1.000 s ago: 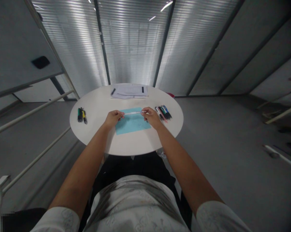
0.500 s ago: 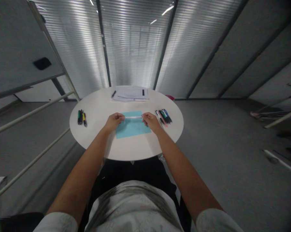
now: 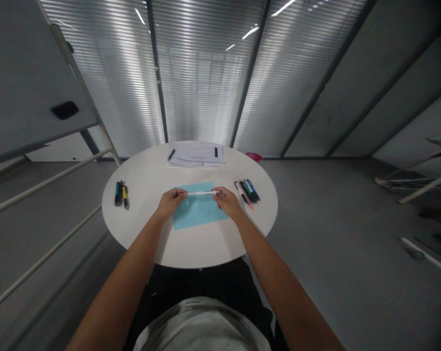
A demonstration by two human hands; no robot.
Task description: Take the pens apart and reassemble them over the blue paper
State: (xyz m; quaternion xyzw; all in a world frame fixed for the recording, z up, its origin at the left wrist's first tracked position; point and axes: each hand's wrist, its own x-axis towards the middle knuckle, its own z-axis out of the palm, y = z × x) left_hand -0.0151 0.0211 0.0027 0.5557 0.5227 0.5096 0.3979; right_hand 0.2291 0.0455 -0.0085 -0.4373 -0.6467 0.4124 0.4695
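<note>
A thin white pen is stretched level between my two hands, over a light blue sheet on the round white table. My left hand pinches its left end between thumb and fingers. At its right end, my right hand closes its fingertips round it. To the right of my right hand lie several pens side by side, with blue, green, black and pink parts. Green, black and yellow markers lie near the table's left edge.
A stack of papers with a dark pen on it lies at the table's far side. A board on a pale metal frame stands at the left. Behind the table is a blinds-covered glass wall. A red object shows beyond the table's far right edge.
The view has tilted up slightly, so the table appears lower. Both hands keep hold of the pen, with little other movement.
</note>
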